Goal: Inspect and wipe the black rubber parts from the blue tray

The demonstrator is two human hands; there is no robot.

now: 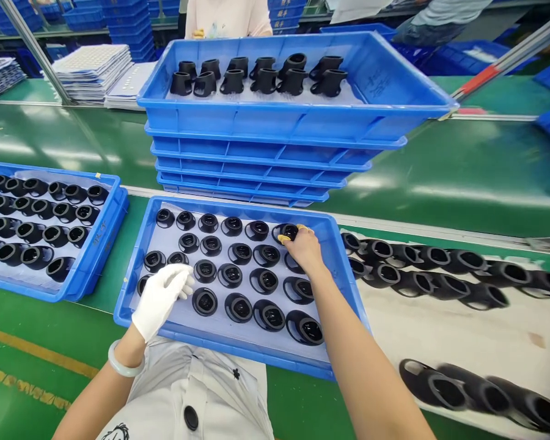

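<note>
A blue tray [238,211] in front of me holds rows of black ring-shaped parts on a pale liner. My right hand [301,243], with yellow covers on its fingertips, pinches a black part [288,232] in the back row at the tray's right side. White-gloved, my left hand [164,294] hovers over the tray's left side, its fingers partly curled and apart, near a black part [178,258]. Nothing shows between the left fingers. The glove hides some of the parts under it.
Stacked blue trays [275,125] rise behind, the top one holding black parts. Another filled tray [101,244] sits left. More black parts [440,284] stand on a pale sheet at right. A person [229,18] is across the table.
</note>
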